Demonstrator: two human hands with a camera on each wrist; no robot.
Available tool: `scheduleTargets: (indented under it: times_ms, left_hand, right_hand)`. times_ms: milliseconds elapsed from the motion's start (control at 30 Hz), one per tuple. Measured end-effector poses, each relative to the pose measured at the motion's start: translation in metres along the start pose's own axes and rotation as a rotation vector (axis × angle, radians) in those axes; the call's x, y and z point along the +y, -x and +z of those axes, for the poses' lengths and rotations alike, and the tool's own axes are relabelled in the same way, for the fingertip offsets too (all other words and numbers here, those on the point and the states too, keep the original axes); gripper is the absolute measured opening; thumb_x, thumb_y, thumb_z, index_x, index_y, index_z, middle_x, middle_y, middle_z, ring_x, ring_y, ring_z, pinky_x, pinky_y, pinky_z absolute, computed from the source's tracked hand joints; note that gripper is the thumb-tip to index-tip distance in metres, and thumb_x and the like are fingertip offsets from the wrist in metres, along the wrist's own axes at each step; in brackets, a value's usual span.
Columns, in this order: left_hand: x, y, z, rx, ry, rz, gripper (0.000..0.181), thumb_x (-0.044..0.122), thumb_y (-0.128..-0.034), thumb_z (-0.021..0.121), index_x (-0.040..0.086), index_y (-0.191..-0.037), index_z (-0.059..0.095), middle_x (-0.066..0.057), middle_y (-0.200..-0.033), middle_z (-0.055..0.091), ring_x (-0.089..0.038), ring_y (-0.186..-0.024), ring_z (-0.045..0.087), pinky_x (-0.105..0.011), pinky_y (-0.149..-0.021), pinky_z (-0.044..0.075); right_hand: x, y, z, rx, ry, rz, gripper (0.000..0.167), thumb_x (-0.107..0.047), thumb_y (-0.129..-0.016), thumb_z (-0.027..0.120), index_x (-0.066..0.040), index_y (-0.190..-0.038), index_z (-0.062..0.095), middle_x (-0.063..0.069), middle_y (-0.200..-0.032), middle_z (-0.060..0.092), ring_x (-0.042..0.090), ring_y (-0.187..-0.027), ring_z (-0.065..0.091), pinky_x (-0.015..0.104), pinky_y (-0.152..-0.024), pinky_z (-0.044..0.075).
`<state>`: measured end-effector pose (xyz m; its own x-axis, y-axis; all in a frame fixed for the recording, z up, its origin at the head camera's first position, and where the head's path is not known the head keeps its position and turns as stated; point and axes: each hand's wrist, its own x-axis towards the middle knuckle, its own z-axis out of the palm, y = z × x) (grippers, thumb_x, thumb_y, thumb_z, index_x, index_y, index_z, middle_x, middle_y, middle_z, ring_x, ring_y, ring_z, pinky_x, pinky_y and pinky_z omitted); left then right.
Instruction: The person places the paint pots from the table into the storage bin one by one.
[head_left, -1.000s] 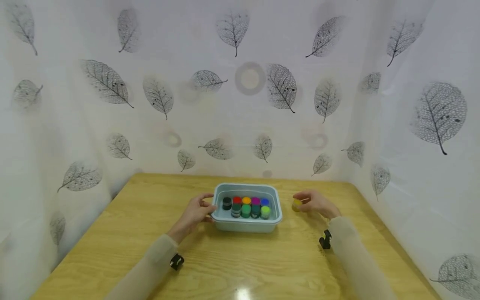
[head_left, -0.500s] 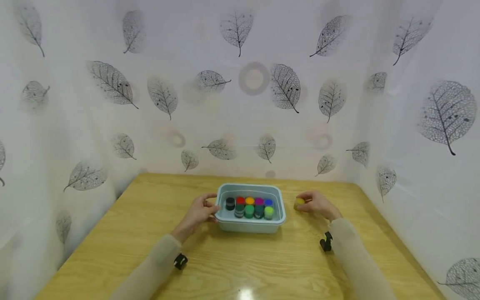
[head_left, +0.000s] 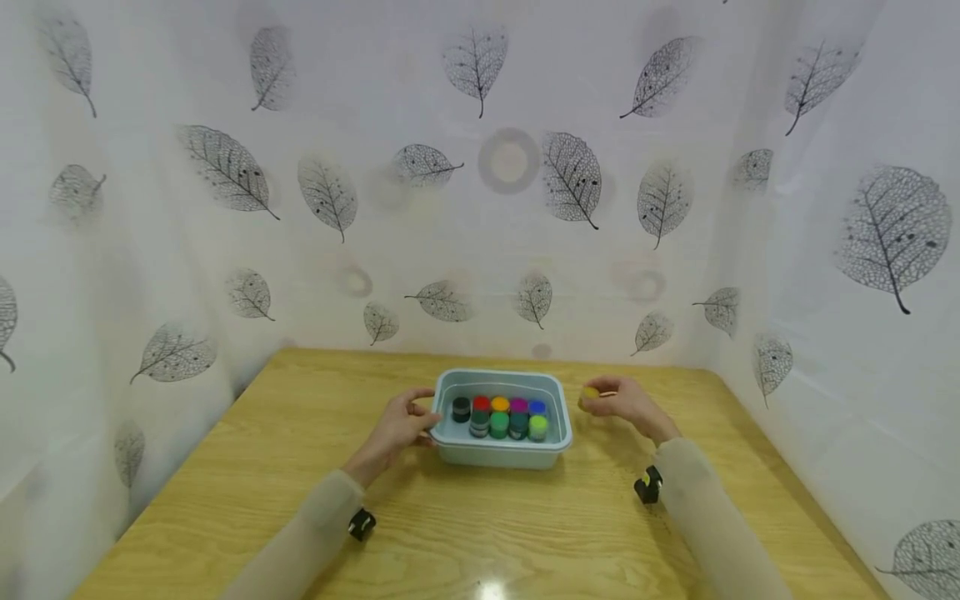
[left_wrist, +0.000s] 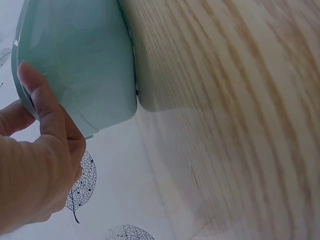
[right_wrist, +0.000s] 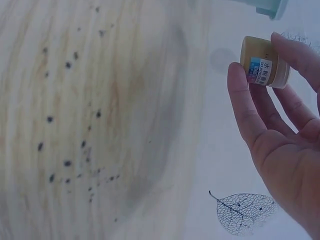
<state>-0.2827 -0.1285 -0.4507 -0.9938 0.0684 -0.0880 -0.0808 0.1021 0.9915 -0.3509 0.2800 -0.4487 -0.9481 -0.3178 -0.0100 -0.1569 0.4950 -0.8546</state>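
A pale blue-green plastic basin (head_left: 501, 457) stands on the table with several small paint jars (head_left: 498, 424) inside, in black, red, orange, purple, blue and greens. At its left end my left hand (head_left: 397, 427) grips the rim between thumb and fingers; the left wrist view shows the fingers on the rim and outer wall (left_wrist: 95, 75). To the right of the basin my right hand (head_left: 628, 404) holds a yellow-ochre paint jar (right_wrist: 260, 61) between thumb and fingers, raised off the table. The jar carries a white and blue label.
The wooden table (head_left: 480, 517) reaches back to a white curtain (head_left: 465, 225) printed with leaves, which also hangs at both sides. Dark specks (right_wrist: 67, 163) mark the wood near the right wrist. A black wrist camera (head_left: 648, 485) sits at the right sleeve, another device (head_left: 362, 524) at the left.
My right hand has lifted the yellow-ochre paint jar off the table and shifted it slightly left, closer to the basin. My left hand stays on the basin's rim.
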Motion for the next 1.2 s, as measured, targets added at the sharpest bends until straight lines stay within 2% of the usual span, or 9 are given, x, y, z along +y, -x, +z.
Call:
scheduleTargets:
  times_ms: [233, 400, 533, 833, 1000, 1200]
  left_hand:
    - [-0.001, 0.000, 0.000, -0.004, -0.004, 0.013, 0.050, -0.001, -0.0905, 0.065, 0.002, -0.138, 0.049, -0.013, -0.091, 0.057, -0.018, -0.069, 0.065, -0.038, -0.061, 0.062]
    - [-0.001, -0.001, 0.000, -0.002, -0.009, 0.013, 0.050, -0.001, -0.0904, 0.065, 0.001, -0.138, 0.049, -0.013, -0.091, 0.057, -0.019, -0.069, 0.065, -0.035, -0.059, 0.061]
    - [-0.002, -0.002, 0.000, -0.003, -0.014, 0.013, 0.050, 0.000, -0.0904, 0.065, 0.002, -0.138, 0.050, -0.013, -0.091, 0.057, -0.018, -0.069, 0.065, -0.034, -0.059, 0.061]
    - [-0.003, -0.003, 0.000, -0.007, -0.011, 0.021, 0.050, -0.001, -0.0906, 0.065, 0.002, -0.138, 0.050, -0.013, -0.092, 0.057, -0.018, -0.067, 0.065, -0.034, -0.059, 0.061]
    - [-0.003, -0.002, 0.000, -0.008, -0.008, 0.022, 0.050, -0.001, -0.0906, 0.065, 0.002, -0.138, 0.050, -0.014, -0.092, 0.057, -0.018, -0.067, 0.065, -0.033, -0.058, 0.061]
    - [-0.002, -0.002, 0.001, 0.002, -0.004, 0.012, 0.051, -0.001, -0.0904, 0.065, 0.002, -0.139, 0.050, -0.013, -0.092, 0.056, -0.019, -0.068, 0.065, -0.032, -0.057, 0.061]
  right_hand:
    - [-0.011, -0.001, 0.000, -0.006, -0.026, 0.009, 0.054, -0.021, -0.087, 0.075, 0.002, -0.132, 0.055, 0.019, -0.126, 0.063, 0.026, -0.111, 0.061, 0.043, -0.099, 0.052]
    - [-0.014, -0.003, 0.000, -0.013, -0.069, 0.001, 0.054, -0.019, -0.086, 0.077, 0.002, -0.131, 0.056, 0.016, -0.118, 0.068, 0.020, -0.102, 0.065, 0.040, -0.097, 0.053]
    - [-0.017, -0.004, 0.000, 0.014, -0.073, 0.001, 0.055, -0.022, -0.083, 0.080, 0.000, -0.129, 0.058, 0.009, -0.113, 0.069, 0.016, -0.097, 0.062, 0.037, -0.094, 0.054]
    - [-0.031, -0.001, 0.006, 0.043, -0.087, 0.006, 0.058, -0.025, -0.080, 0.082, -0.002, -0.127, 0.060, 0.009, -0.116, 0.067, 0.017, -0.102, 0.060, 0.030, -0.090, 0.054]
    - [-0.042, 0.002, 0.013, 0.025, -0.115, 0.030, 0.059, -0.022, -0.081, 0.082, 0.000, -0.130, 0.058, 0.012, -0.121, 0.064, 0.018, -0.105, 0.059, 0.038, -0.097, 0.054]
    - [-0.057, 0.002, 0.029, -0.007, -0.119, 0.006, 0.052, -0.021, -0.082, 0.081, -0.002, -0.127, 0.062, 0.006, -0.112, 0.068, 0.015, -0.099, 0.061, 0.041, -0.097, 0.053]
